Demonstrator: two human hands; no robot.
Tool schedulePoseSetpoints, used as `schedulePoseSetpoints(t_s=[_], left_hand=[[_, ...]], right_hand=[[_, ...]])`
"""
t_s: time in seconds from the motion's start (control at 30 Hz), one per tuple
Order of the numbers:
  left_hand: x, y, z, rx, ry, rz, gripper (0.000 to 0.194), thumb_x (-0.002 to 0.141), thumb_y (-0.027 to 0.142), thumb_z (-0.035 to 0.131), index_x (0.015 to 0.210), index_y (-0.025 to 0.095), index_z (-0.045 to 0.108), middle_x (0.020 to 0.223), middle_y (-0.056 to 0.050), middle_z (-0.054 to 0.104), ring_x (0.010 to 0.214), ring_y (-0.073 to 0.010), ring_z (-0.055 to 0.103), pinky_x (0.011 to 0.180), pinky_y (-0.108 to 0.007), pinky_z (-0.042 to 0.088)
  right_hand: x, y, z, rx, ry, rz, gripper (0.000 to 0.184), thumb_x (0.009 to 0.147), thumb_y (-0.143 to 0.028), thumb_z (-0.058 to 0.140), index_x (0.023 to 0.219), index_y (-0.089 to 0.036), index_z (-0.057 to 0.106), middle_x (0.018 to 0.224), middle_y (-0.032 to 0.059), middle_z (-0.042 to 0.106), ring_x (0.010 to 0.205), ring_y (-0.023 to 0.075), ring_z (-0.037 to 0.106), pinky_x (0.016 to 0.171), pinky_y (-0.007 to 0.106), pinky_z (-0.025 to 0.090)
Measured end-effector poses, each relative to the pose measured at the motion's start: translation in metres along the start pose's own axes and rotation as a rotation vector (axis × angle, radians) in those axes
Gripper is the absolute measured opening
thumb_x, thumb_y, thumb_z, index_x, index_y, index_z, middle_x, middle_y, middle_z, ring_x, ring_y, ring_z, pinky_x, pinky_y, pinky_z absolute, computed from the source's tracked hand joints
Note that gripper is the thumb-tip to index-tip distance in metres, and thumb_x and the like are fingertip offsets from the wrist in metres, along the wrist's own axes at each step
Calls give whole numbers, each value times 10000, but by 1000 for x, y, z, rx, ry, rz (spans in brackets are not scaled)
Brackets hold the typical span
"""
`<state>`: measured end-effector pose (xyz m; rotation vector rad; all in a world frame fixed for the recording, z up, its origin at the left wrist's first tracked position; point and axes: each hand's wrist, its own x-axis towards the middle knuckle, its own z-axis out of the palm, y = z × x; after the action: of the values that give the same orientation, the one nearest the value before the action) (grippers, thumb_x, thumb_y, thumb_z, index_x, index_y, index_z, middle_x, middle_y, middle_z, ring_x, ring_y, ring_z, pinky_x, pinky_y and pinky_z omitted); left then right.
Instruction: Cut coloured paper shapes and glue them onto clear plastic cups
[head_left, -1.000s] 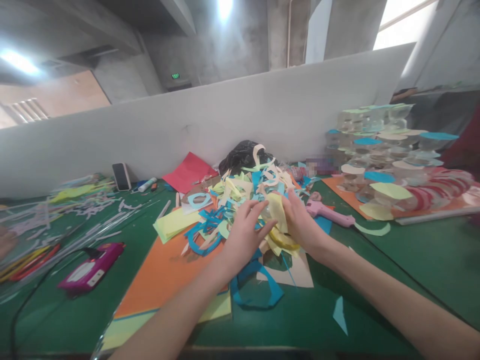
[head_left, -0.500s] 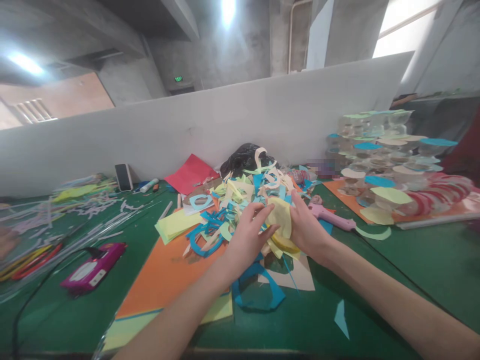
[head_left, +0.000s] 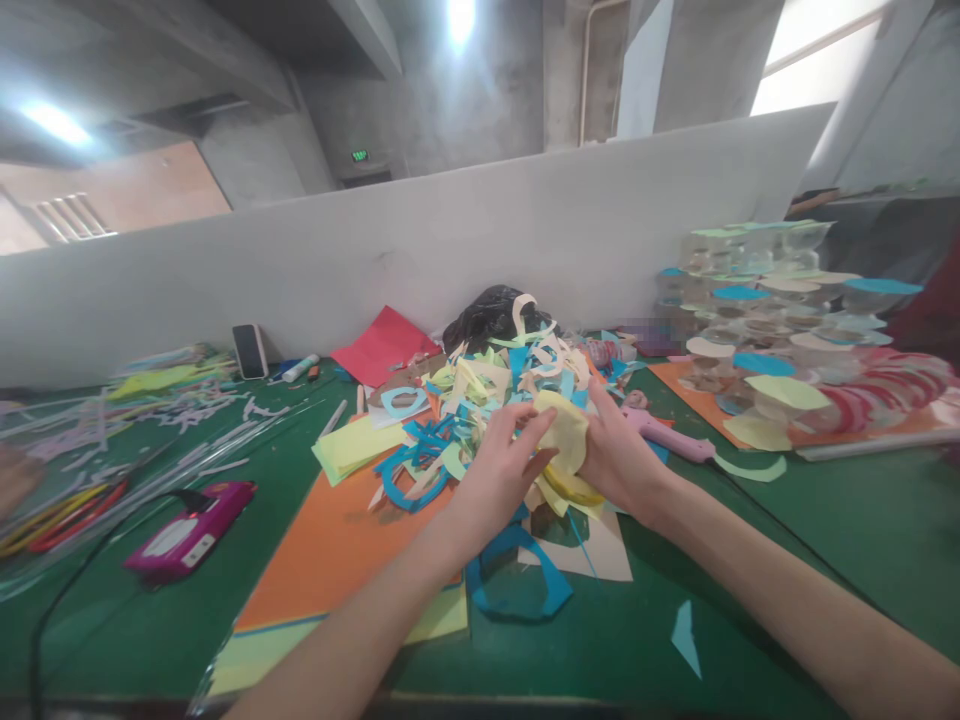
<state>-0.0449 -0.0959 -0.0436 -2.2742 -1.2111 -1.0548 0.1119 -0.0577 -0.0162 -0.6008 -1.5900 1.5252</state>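
Between my two hands is a pale yellow paper piece, with a brighter yellow curved band along its lower edge; what that band belongs to is unclear. My left hand has its thumb and fingers bent at the paper's left side. From the right, my right hand grips it, some fingers hidden behind. Beneath and beyond them lies a heap of coloured paper scraps. A blue paper offcut with a hole lies in front. Right of my right hand rests a pink glue gun.
Orange sheets lie at front left, beside a magenta device with a black cable. Stacked clear cups with paper discs stand at right. A white partition borders the green table. Another person's hand shows at far left.
The view has shifted very slightly. Both hands keep hold of the yellow paper, with the left fingers moved a little.
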Motion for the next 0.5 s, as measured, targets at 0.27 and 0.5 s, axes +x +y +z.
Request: schedulePoseSetpoints(t_s=[0.27,0.5], left_hand=[[-2,-1,-4,45,-44,31,408,937,163,504,1337,189,427,1188,-130,509,1143,-234,509,949,-402,512],[-1,-2,-5,70,-61,67,390,948,155,479,1335,176,429,1197,-139,510,1186,-243,487,972,-411,495]], right_hand=[[0,-1,-3,265,-91,202,718,932,-693,125,1179,-225,610,1004,77,708,970,261,665,782,380,543],[-3,-12,-5,267,-90,197,692,921,-708,185,1129,-238,649,995,89,711,995,276,647,802,404,530]])
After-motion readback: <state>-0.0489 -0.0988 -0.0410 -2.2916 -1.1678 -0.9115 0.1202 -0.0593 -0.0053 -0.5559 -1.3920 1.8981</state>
